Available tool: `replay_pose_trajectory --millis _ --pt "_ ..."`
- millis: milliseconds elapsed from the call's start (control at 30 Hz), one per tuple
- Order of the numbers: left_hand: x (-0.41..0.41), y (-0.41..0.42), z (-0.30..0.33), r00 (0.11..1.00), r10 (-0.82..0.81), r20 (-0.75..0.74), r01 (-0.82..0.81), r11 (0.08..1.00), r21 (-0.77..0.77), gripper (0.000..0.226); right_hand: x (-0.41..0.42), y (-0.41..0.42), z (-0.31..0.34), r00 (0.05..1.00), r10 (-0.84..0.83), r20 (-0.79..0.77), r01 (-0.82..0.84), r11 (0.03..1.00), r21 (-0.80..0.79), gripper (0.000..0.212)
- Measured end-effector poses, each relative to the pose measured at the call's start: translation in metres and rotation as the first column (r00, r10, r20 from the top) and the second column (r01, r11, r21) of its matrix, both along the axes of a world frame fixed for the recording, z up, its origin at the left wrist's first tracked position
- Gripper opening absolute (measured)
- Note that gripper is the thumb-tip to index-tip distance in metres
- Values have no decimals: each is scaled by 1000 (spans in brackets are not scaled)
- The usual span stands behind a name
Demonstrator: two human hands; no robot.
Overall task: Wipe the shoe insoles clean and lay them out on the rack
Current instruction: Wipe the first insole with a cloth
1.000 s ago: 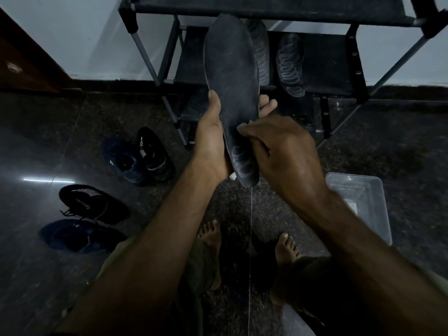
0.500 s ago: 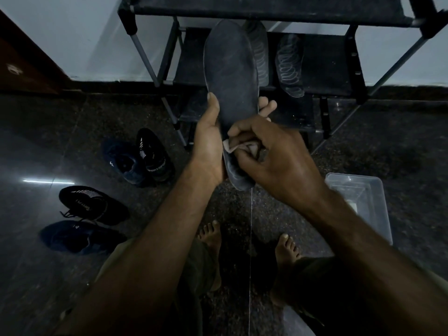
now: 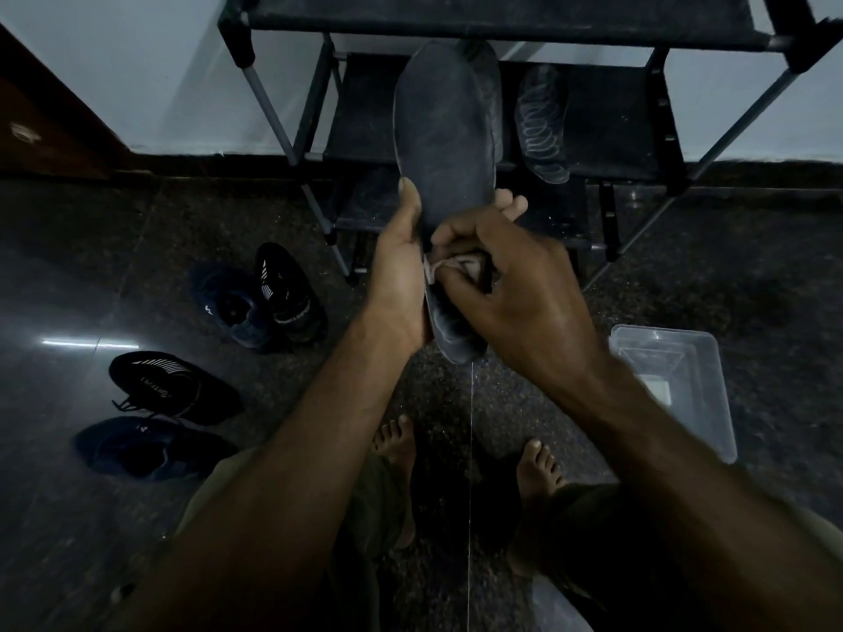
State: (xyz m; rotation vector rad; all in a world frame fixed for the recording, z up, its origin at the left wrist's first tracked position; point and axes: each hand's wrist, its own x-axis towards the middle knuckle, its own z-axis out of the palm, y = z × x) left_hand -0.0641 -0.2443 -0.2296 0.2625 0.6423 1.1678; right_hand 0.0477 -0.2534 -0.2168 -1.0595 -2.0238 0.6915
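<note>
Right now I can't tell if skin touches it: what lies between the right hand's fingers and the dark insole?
In the head view, a small pale cloth lies between the right hand and the dark insole, which the left hand holds.

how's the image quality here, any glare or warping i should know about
Head view: dim and underexposed; one glare streak on the polished floor; wide-angle bending at the rack poles; the dark insole in the left hand is readable, the cloth under the right hand barely.

Shoes point(image 3: 255, 307) left of rack point(image 3: 502, 20), tub point(image 3: 711, 403) right.
</note>
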Motion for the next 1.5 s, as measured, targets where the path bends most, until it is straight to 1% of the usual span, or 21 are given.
replay_pose_trajectory --millis 67,167,233,300,367,433,500,533,567,667,700,767,833,900,1000,1067,1167,1267,1500 --pt "4 -2 -1 1000 -24 16 24 1000 -2 82 0 2 -3 998 -65 -7 65 997 46 20" --pt "6 0 -6 999 23 -35 -23 1000 1 75 6 10 -7 988 -139 74 132 987 87 19" --pt "4 1 -7 999 36 -29 -36 999 9 78 9 11 -6 989 -104 109 95 992 85 20" --pt "3 1 -5 999 36 18 -36 999 -10 82 8 7 -2 997 -7 79 5 1000 26 21" --pt "3 0 -3 1000 13 25 -13 1000 -14 83 5 4 0 999 28 40 -28 1000 -10 19" --pt "6 -2 0 1000 -8 8 9 1000 -13 82 3 4 -1 998 -34 53 32 998 48 15" --pt "10 -4 0 999 7 -37 -8 1000 -23 75 6 8 -3 991 -116 72 109 990 90 13" --pt "11 -4 0 997 29 -65 -31 999 -29 69 8 10 -3 988 -142 60 138 988 74 13" --pt "11 -3 1 995 50 -81 -53 998 -28 65 11 12 -3 987 -161 15 160 987 23 15" --pt "5 0 1 987 119 -107 -119 993 5 62 18 17 2 949 -206 -240 154 964 -217 21" --pt "3 1 2 984 138 -115 -137 990 15 61 19 17 3 932 -214 -294 136 954 -266 22" --pt "1 2 2 983 143 -117 -141 990 22 65 20 18 4 918 -217 -333 106 941 -321 24" --pt "-2 2 2 988 111 -104 -108 994 29 73 20 17 4 921 -202 -334 74 931 -358 23" --pt "-4 2 1 993 72 -95 -67 996 51 78 20 16 4 933 -188 -308 59 922 -383 22" --pt "-4 3 -3 997 46 -65 -42 998 54 78 19 15 2 944 -171 -282 46 915 -401 21" --pt "-3 3 -4 999 33 -27 -31 998 55 79 18 15 2 938 -188 -291 59 915 -399 20" --pt "1 1 -3 999 15 -40 -12 996 89 77 18 18 1 911 -242 -333 99 914 -392 21" --pt "8 0 -3 998 56 -42 -52 993 102 71 19 19 -2 889 -278 -363 122 910 -398 22" --pt "10 -2 1 996 86 -19 -83 991 104 73 19 20 -6 892 -263 -368 124 924 -361 22"
